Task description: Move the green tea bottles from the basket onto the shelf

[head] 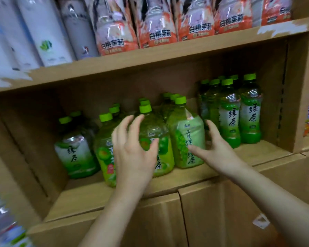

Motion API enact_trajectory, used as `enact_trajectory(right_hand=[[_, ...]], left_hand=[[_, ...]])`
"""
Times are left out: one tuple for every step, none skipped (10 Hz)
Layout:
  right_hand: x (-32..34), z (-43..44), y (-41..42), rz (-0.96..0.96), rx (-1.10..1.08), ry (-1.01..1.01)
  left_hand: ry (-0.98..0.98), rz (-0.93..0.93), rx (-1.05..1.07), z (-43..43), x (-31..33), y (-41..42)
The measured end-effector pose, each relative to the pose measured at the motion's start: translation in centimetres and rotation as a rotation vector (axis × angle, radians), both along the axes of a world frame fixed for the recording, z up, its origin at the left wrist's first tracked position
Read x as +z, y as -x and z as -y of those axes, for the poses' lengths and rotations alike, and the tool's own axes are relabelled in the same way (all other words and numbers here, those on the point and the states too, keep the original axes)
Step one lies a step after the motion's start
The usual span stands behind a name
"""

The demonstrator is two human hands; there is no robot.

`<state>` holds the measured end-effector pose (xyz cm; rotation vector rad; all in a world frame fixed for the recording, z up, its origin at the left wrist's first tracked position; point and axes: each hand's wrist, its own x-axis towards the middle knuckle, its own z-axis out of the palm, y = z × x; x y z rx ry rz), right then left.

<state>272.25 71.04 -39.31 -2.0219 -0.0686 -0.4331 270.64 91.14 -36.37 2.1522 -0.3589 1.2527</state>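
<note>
Fingers spread wide, holding nothing, the left hand and right hand flank the pale-label bottle at the shelf front. Likely purpose: squaring its row.

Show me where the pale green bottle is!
Head view: the pale green bottle stands front-middle on the shelf, between a yellow-green bottle and the right hand.

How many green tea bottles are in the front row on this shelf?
6 bottles: one far left, three in the middle, two on the right. More stand behind them, partly hidden.
</note>
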Motion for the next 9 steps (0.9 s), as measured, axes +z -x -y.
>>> enact_trajectory(right_hand=[[-0.3,-2.6,-0.9,0.028,-0.108,0.023],[-0.7,-4.2,-1.4,0.038,-0.287,0.105],[-0.8,-5.0,-1.5,0.019,-0.386,0.220],[-0.8,-4.9,-1.6,0.015,-0.417,0.241],[-0.8,-4.7,-1.7,0.014,-0.425,0.231],[-0.7,-4.7,-1.8,0.016,-0.421,0.236],[-0.5,-4.6,-1.7,-0.035,-0.401,0.235],[-0.3,-4.0,-1.1,-0.089,-0.343,0.234],[0.1,-3.0,0.3,-0.005,-0.287,0.219]], left_hand=[[0.110,-0.124,0.156,-4.7,-0.1,-0.9],[0.221,-0.419,0.072,-7.0,-0.7,-1.7],[0.209,-0.485,0.101,-7.4,-1.3,-2.3],[0.124,-0.461,0.199,-6.7,-1.5,-2.7],[0.073,-0.434,0.239,-6.2,-1.8,-2.6],[0.057,-0.415,0.250,-6.4,-1.9,-2.7],[0.032,-0.433,0.236,-6.6,-1.9,-2.7],[0.083,-0.450,0.135,-7.5,-2.1,-2.4],[0.104,-0.397,0.093,-8.3,-1.1,-1.6]])
